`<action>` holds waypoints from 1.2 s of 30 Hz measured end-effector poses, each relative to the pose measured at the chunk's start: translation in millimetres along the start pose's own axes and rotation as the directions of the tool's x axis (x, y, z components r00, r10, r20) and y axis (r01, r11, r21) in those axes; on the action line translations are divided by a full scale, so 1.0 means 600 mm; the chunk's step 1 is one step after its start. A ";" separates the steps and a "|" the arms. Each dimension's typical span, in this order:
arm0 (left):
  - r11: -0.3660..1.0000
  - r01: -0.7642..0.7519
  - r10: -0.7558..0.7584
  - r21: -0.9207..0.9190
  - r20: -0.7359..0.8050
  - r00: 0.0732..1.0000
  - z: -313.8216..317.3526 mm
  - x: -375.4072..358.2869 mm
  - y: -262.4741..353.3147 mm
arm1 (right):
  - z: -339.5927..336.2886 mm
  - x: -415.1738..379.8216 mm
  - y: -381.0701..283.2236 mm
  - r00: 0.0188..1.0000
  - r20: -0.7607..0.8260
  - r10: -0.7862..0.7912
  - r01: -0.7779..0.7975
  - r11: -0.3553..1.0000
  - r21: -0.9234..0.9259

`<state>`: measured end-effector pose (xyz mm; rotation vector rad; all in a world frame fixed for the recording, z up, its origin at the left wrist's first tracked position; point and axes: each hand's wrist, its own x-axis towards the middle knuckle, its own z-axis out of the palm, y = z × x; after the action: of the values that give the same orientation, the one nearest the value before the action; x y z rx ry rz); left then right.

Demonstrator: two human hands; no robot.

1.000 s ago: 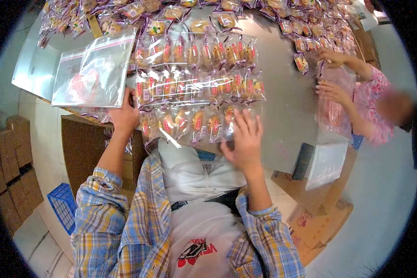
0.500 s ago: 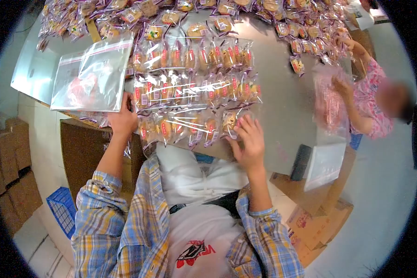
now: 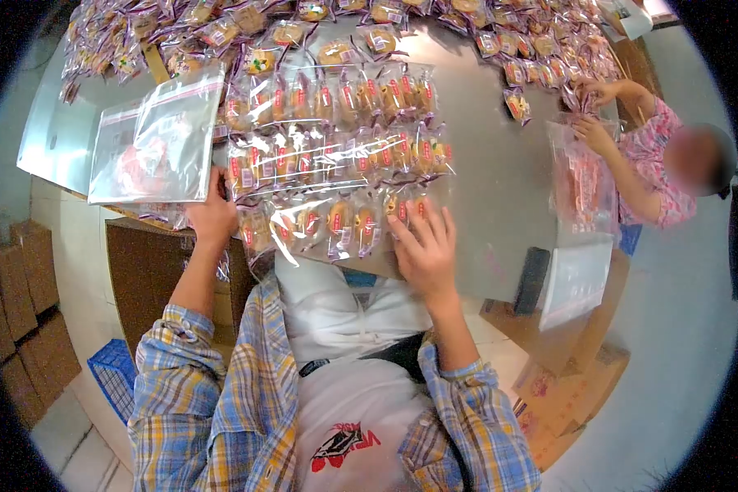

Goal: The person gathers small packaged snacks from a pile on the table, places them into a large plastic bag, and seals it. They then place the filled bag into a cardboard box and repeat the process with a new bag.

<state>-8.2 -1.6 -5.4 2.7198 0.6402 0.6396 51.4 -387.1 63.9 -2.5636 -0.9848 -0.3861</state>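
Individually wrapped pastries (image 3: pixel 307 160) lie in three rows inside a large clear plastic bag (image 3: pixel 258 190) on the table. My left hand (image 3: pixel 213 215) is at the bag's left edge, its fingers closed on the plastic and partly hidden beneath a stack of flat zip bags (image 3: pixel 160 139). At the right end of the front row, my right hand (image 3: pixel 426 254) lies over wrapped pastries (image 3: pixel 392 201), its fingers stretched and slightly apart, their tips touching the wrappers. To its left, more pastries (image 3: pixel 353 225) of that row stand side by side.
A heap of wrapped pastries (image 3: pixel 336 51) spreads along the table's far side. At right, a co-worker in a pink top (image 3: pixel 652 168) handles packets beside a filled bag (image 3: pixel 582 184). Flat bags (image 3: pixel 576 283) and a dark block (image 3: pixel 533 280) lie near the right edge; cartons (image 3: pixel 553 394) stand below.
My right hand has shifted slightly left, its fingers now flatter over the row's end pastries, which have turned. My left hand stays at the bag's edge. The co-worker's hands have come closer together.
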 end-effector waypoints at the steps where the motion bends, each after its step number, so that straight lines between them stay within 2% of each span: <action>1: 1.000 0.002 -0.001 -0.003 0.010 1.000 -0.001 0.001 0.000 | 0.012 -0.006 0.007 1.000 -0.005 -0.005 0.005 1.000 0.002; 7: 0.998 0.063 -0.064 0.015 0.085 0.994 -0.006 0.002 0.000 | 0.007 0.002 0.000 0.999 0.003 0.041 -0.041 0.993 0.111; 11: 1.000 -0.001 0.001 0.012 0.016 1.000 -0.005 0.001 0.000 | 0.011 0.007 -0.027 0.997 -0.033 0.069 -0.064 0.990 0.127; 14: 0.997 -0.073 0.074 0.024 -0.049 0.996 0.004 0.001 -0.010 | 0.038 -0.014 -0.010 0.999 -0.003 0.033 -0.033 0.998 0.051; 17: 0.997 -0.075 0.076 0.020 -0.042 0.996 0.002 0.001 -0.008 | 0.049 -0.016 0.001 0.999 -0.032 0.002 -0.003 1.000 -0.013; 20: 1.000 0.000 0.001 -0.028 0.030 1.000 -0.005 0.002 -0.001 | 0.051 -0.014 -0.014 0.996 -0.010 0.094 -0.094 0.995 0.024; 23: 1.000 -0.018 0.018 -0.001 -0.005 1.000 -0.004 0.003 0.002 | 0.031 0.003 -0.046 0.986 -0.093 0.138 -0.130 0.988 0.087; 26: 0.997 -0.073 0.074 0.014 -0.041 0.996 -0.003 0.005 0.001 | 0.035 0.009 -0.059 0.989 -0.132 -0.059 0.057 0.998 -0.022; 27: 0.996 -0.089 0.090 0.009 -0.044 0.995 -0.004 0.006 0.001 | 0.026 0.006 -0.070 0.999 -0.007 -0.048 0.048 0.998 -0.035; 30: 0.999 -0.041 0.041 0.011 -0.019 0.999 -0.008 0.006 0.009 | 0.044 0.010 -0.089 0.990 -0.078 -0.115 0.118 0.993 0.023; 33: 0.999 0.003 -0.001 -0.051 0.031 1.000 -0.018 0.011 0.018 | 0.045 0.021 -0.099 0.994 -0.061 -0.087 0.088 0.996 0.013; 36: 1.000 -0.014 0.014 -0.028 0.003 1.000 -0.014 0.007 0.016 | 0.051 0.021 -0.098 0.997 -0.039 -0.063 0.064 0.998 0.006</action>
<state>-5.5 -6.5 6.7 2.7015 0.6068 0.6422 24.0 -326.3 55.1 -2.5138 -1.0536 -0.4472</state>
